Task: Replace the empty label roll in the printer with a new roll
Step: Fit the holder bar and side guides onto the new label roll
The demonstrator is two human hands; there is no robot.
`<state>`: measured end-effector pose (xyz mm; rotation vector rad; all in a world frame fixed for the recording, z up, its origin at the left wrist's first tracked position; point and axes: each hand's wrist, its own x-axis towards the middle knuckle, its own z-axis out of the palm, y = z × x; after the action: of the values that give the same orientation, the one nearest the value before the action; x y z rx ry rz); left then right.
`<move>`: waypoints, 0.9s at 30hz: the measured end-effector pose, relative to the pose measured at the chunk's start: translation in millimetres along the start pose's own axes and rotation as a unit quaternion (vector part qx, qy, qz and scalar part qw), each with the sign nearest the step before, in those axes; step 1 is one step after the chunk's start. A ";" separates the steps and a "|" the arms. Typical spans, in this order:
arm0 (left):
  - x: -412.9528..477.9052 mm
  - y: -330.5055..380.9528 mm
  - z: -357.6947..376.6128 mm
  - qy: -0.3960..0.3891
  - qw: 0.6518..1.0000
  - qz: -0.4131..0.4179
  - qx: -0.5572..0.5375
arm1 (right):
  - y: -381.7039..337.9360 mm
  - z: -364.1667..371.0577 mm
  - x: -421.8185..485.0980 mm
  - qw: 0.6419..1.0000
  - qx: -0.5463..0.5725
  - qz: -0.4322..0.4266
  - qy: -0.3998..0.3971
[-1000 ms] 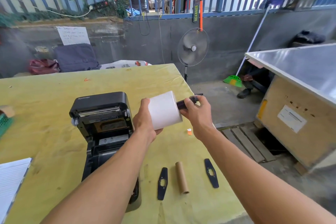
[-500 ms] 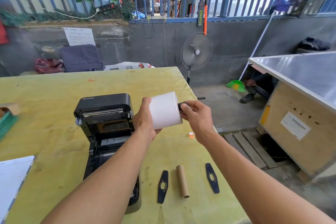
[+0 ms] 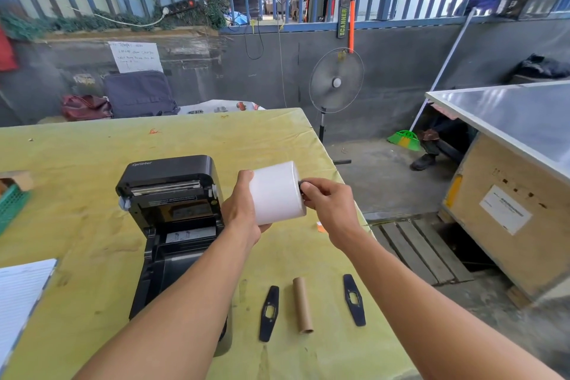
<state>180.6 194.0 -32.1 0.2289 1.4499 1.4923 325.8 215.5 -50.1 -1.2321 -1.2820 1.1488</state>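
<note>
- My left hand grips the new label roll at its left end, with the thumb over the top and the fingers curled underneath.
- My right hand is at the roll's right end, its fingers bent in and pinching a small black part against that end face. Only a sliver of it shows, so I can't say for certain what it is; it may be a spindle tip.
- The roll is white and full. I'm holding it on its side in the air above the table, just to the right of the printer and not touching it.
- The printer is black and stands with its lid swung up, so the paper bay is open towards me.
- Nearer to me on the table lies the empty cardboard core, pointing away from me.
- One flat black guide plate lies to the left of the core and another to its right. Neither touches the core.
- At the table's left edge are a green basket and, closer to me, a lined notepad.
- Beyond the table's far corner stands a pedestal fan, and a wooden crate sits off to the right.
</note>
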 end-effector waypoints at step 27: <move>36.4 -76.9 -9.5 0.015 0.998 -0.058 -0.011 | 148.7 -66.7 -31.6 0.828 -0.489 0.246 -0.124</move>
<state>195.1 197.6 -116.4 0.1076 1.4442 1.4219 403.1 189.7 -194.7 -2.3315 -1.9278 1.0095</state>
